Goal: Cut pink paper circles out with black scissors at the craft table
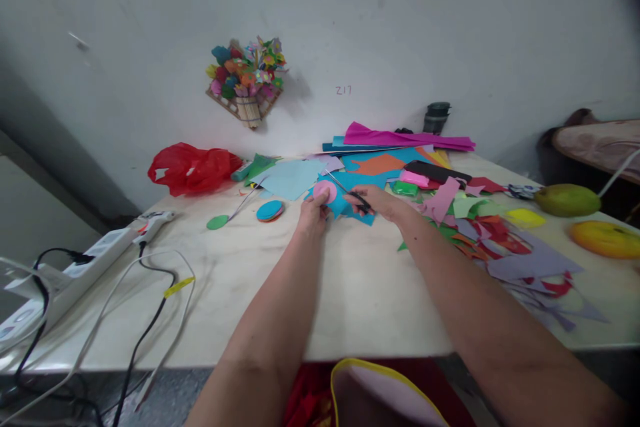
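Observation:
My left hand pinches a round pink paper disc together with a blue sheet of paper beneath it. In my right hand is a pair of scissors, fingers wrapped round the dark handles. The blades point up and left, beside the right edge of the pink disc. To the left of my left hand lies a small stack of round discs, blue on top with orange under it. A green disc lies farther left, by a thin stick.
Paper scraps cover the table's right side, near a dark phone and two mangoes. A red plastic bag sits at the back left. A power strip and cables line the left edge. Paper flowers hang on the wall.

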`<state>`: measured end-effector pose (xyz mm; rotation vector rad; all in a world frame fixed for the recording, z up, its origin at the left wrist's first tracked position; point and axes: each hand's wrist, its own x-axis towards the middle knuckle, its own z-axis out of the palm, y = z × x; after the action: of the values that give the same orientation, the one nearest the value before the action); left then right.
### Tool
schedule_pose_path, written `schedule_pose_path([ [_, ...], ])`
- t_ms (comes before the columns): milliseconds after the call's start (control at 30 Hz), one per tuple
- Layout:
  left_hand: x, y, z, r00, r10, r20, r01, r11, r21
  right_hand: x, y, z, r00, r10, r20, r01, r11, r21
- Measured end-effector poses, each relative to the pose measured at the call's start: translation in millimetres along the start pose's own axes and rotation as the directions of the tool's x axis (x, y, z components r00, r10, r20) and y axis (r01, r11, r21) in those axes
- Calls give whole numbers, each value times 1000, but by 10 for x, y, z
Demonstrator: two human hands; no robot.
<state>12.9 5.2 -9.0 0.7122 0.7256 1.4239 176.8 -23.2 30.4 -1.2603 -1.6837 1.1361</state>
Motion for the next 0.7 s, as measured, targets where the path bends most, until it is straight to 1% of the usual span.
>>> schedule_pose_path([
  [267, -20, 31, 16, 1000, 4, -9, -4, 999, -43, -22, 20, -21, 994, -29, 105, 30, 1000, -2],
  [400, -19, 25, 18, 999, 14, -39, -16, 998, -53, -14, 35, -22, 992, -19, 123, 18, 1000, 12],
  [700, -12, 14, 4, 999, 20, -37, -22, 997, -74, -55, -28, 22, 994, 0, 113, -2, 1000, 17],
])
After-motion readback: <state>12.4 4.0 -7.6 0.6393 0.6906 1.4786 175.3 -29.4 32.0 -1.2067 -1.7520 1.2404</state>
